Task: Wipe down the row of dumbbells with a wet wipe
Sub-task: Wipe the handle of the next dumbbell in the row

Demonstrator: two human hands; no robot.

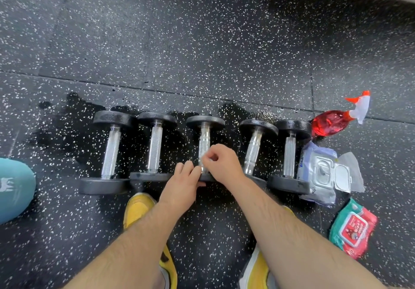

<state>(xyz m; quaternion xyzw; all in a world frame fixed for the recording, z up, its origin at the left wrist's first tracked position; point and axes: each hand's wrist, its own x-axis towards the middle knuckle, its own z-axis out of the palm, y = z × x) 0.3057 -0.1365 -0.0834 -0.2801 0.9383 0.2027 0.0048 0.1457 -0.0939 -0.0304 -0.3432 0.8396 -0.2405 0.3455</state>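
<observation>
Dumbbells [155, 149], five black-headed with knurled steel handles, lie in a row on the speckled rubber floor [202, 41]. I judge the left pair done. My left hand [186, 176] curls over the middle dumbbell [204, 138] at its near head, and my right hand [222, 165] pinches a white wet wipe [205, 157] against its handle. The two rightward ones probably remain.

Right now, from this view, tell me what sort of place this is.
Probably a gym or workout room: speckled black rubber floor tiles, a row of five dumbbells, and a spray bottle with wipe packs for cleaning them.
</observation>
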